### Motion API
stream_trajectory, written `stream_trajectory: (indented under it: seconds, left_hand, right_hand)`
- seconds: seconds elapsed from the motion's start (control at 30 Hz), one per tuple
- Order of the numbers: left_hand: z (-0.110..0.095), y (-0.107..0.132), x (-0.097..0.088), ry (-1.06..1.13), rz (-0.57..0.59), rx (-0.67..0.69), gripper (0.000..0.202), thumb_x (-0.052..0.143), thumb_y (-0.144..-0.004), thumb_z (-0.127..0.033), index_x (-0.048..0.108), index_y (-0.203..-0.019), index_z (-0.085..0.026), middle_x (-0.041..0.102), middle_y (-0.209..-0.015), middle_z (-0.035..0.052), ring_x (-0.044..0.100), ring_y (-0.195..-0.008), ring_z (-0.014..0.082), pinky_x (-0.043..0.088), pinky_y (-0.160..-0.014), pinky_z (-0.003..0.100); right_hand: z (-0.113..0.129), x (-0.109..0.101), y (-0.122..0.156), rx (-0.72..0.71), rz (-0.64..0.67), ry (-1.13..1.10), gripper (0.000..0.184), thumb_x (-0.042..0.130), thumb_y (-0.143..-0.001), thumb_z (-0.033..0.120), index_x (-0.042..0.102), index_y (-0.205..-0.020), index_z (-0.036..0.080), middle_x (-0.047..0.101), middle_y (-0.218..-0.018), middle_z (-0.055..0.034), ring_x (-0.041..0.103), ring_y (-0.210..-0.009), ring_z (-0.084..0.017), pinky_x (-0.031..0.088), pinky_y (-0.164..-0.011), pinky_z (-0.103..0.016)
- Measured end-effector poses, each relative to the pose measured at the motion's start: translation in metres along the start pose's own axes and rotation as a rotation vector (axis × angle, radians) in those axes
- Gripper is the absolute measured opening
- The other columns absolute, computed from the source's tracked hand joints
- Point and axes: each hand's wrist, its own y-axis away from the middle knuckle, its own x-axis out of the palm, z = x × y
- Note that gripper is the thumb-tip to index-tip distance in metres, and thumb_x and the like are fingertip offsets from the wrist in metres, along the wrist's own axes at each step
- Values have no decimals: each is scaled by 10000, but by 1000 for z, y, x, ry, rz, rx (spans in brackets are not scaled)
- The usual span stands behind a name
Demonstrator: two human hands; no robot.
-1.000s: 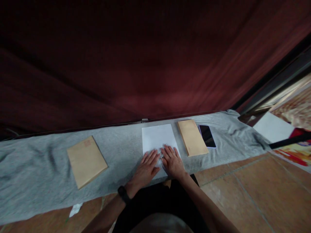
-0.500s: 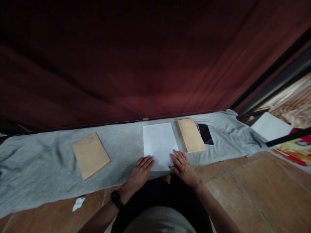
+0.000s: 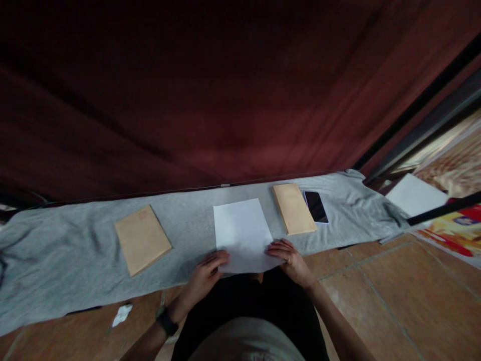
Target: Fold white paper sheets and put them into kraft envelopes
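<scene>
Since half a second earlier, both hands had slid back off the white sheet point(image 3: 242, 233) to its near corners, and the sheet had shifted a little towards me and to the left.

- White sheet: lay at the middle of the grey cloth point(image 3: 75, 245), its near end past the cloth's near edge.
- Left hand point(image 3: 205, 273): fingers curled shut on the sheet's near-left corner; black watch point(image 3: 167, 321) on the wrist.
- Right hand point(image 3: 290, 256): fingers curled shut on the near-right corner.
- Right brown envelope point(image 3: 293, 208): just beside the sheet, towards the far edge.
- Phone point(image 3: 315, 206): screen dark, touching that envelope's right side.
- Left brown envelope point(image 3: 143, 239): well apart, lying at an angle.
- Paper scrap point(image 3: 121, 315): on the tiled floor point(image 3: 394, 311), off the near edge.
</scene>
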Motion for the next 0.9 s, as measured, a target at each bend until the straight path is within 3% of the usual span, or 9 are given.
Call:
stream_trajectory:
  seconds: [0.1,0.2,0.3,0.43,0.57,0.73,0.9]
  left_hand:
    - [13,-1,-1,8,-27,-11,224,550,-964,-335,757,-1004,-259,755,-1157,46,688,-1123,196,541,-1029,372]
    - [17,-4,1,25,-81,-140,252,562,-947,-416,753,-997,-261,767,-1109,49,708,-1055,203,553,-986,356]
    - [15,-11,2,45,-166,-300,323,540,-933,-478,734,-1028,-239,773,-1062,57,716,-990,213,555,-936,340]
    - [13,-25,2,80,-282,-445,392,494,-922,-523,703,-1024,-208,770,-992,53,708,-916,215,548,-823,304]
    - [16,-39,2,82,-344,-479,379,486,-919,-535,663,-918,-200,724,-848,26,659,-772,181,495,-709,264]
    - [23,-58,0,53,-365,-475,366,469,-933,-533,598,-800,-218,615,-712,-16,577,-675,153,427,-645,249]
    - [29,-78,-6,-39,-335,-521,347,455,-941,-504,585,-780,-225,613,-707,-18,565,-651,149,391,-630,248]
  right_hand:
    - [1,0,-8,30,8,-30,368,586,-904,133,705,-1206,304,735,-1217,-16,636,-1197,-205,376,-1165,-469]
    - [0,-1,-16,147,-33,-48,203,607,-955,317,731,-1109,271,758,-1128,-37,661,-1112,-223,475,-1054,-409]
    - [-2,-1,-28,256,-82,-87,261,558,-979,423,730,-1020,231,761,-994,-53,692,-974,-226,531,-902,-354]
    - [-2,4,-52,280,-117,-149,313,480,-1003,435,699,-945,218,743,-912,-39,694,-877,-201,515,-831,-299]
    - [-2,11,-75,396,-136,-51,321,442,-1013,431,676,-957,218,738,-879,-42,700,-838,-200,487,-745,-262]
    - [0,15,-98,549,-80,142,326,427,-1031,440,679,-1030,232,756,-880,-38,719,-856,-199,457,-705,-240]
    - [3,17,-113,661,-18,285,315,449,-1035,438,676,-1128,239,776,-955,-51,731,-884,-197,458,-710,-238]
